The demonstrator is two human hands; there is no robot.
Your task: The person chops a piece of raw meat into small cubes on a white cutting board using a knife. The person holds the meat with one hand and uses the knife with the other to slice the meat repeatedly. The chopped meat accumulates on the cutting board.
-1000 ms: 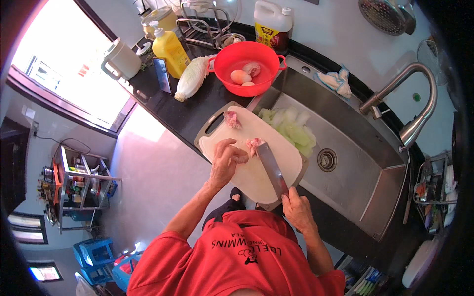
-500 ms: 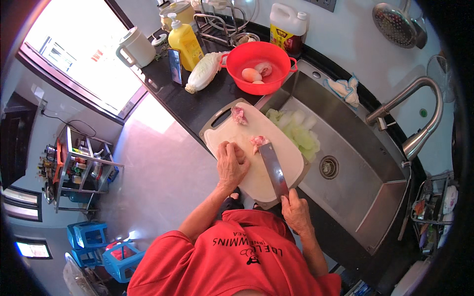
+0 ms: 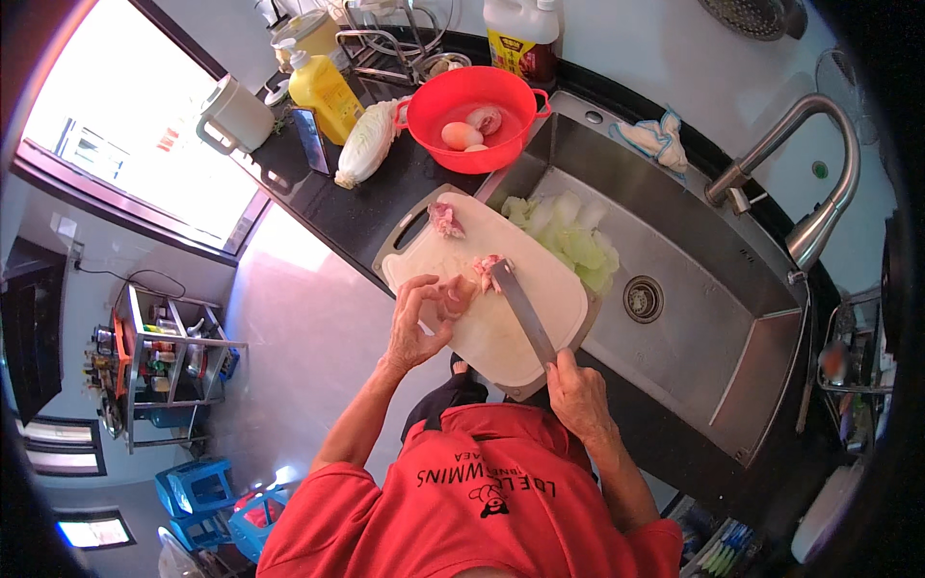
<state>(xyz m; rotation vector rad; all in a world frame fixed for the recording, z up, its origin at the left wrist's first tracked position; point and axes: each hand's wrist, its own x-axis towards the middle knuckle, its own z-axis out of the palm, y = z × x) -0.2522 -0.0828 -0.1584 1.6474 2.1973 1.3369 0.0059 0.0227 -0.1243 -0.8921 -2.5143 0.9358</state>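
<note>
Left hand [image 3: 416, 318] at left edge of cutting board [image 3: 496, 342], fingers curved at a raw meat piece [image 3: 459, 298] on the board; can't tell if pinching. Right hand [image 3: 580, 395] just off board's lower right edge, wrapped around handle of knife [image 3: 523, 314], blade over board, tip at meat scraps [image 3: 486, 270]. Sink [image 3: 699, 308] right of board.

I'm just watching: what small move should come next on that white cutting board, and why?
Perhaps bring the knife leftward to the larger pink meat piece: the right hand already grips its handle, the left hand is at that piece, and the blade's tip is over by the small meat bits.
</note>
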